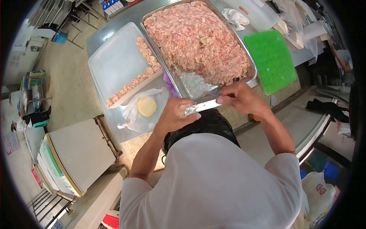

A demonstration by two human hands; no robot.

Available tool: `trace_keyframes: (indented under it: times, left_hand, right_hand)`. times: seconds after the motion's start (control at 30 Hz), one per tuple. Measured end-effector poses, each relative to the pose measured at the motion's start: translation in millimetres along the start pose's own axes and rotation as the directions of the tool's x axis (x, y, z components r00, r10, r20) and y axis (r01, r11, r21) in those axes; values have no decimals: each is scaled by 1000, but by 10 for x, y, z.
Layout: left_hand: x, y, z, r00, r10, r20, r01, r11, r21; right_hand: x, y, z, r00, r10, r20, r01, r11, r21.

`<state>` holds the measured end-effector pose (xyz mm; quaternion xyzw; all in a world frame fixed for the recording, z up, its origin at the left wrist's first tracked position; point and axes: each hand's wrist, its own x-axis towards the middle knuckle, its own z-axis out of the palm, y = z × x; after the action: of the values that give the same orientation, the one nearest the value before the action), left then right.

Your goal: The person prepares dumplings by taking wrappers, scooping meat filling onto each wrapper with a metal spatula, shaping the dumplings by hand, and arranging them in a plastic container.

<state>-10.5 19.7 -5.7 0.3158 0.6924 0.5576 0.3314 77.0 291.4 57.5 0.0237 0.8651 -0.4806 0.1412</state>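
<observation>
My left hand (172, 115) is closed around a small dumpling (183, 110) with pinkish filling at its top. Between the thumb and fingers of my right hand (244, 98) is a flat metal spatula (204, 107), its far end lying against the dumpling. Just beyond both hands stands a large metal tray (182, 91) heaped with minced meat filling (198, 38); its near left corner is scraped bare. Left of my left hand, a stack of round pale wrappers (146, 106) rests on a crumpled plastic bag (133, 121).
A white tray (118, 53) on the left holds several finished dumplings (139, 79) along two edges. Right of the meat tray lie a green board (270, 61) and a white cloth (235, 18). A clear plastic container (255, 13) sits behind. A white cabinet (80, 152) stands at lower left.
</observation>
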Motion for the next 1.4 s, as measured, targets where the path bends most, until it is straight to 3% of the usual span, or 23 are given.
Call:
trace_keyframes:
  times: [0.07,0.13,0.17,0.27,0.33,0.43,0.5,0.57,0.67,0.77,0.87,0.97,1.07,1.27,1.4]
  left_hand:
    - [-31,92,2,994,24,-109,-12,994,105]
    - [-16,49,40,996,-35,-81,36,999,2]
    - [0,39,62,996,-60,-59,57,997,-50]
    - [30,163,-27,1000,-30,-7,31,992,126]
    - [21,64,20,991,13,-132,-15,1000,-19]
    - [13,7,130,955,36,-293,-88,982,-165]
    - [25,-36,114,955,53,-293,-96,986,-135]
    - [9,-141,57,979,55,-194,-58,998,-8]
    - [32,-35,63,989,-89,-118,63,977,-202]
    - [18,29,-3,992,-12,-123,15,1000,24]
    - [49,49,84,980,-29,-195,11,996,-89]
    - [40,164,18,988,25,-150,-11,996,92]
    - [22,51,0,978,129,-167,-112,988,105]
    - [-17,248,-62,989,-83,-125,97,989,114]
    - [-60,-20,-33,953,54,-298,-81,994,-79]
  right_hand:
    - [2,-39,-49,997,73,3,-73,997,31]
    - [-24,-176,-99,988,154,-13,-152,984,91]
    - [-6,-161,-39,994,106,-11,-105,992,66]
    - [61,-45,124,999,-5,-39,5,1000,19]
    - [17,57,73,998,-24,-65,26,999,29]
    - [-10,13,-191,982,155,-106,-152,988,34]
    - [9,-41,-243,984,152,-96,-153,988,-4]
    - [25,-75,-237,986,158,-49,-157,987,20]
    - [81,-131,-89,995,94,-26,-94,996,-9]
    - [80,-78,-28,998,10,-57,-13,999,-44]
    - [48,-226,-119,993,82,-81,-89,992,-89]
    - [115,-139,86,997,-43,-69,39,998,-50]
    - [87,-157,-9,998,28,-60,-32,997,-69]
    - [164,-148,126,998,67,-4,-67,998,1]
    - [135,-97,-118,994,59,-94,-65,996,-60]
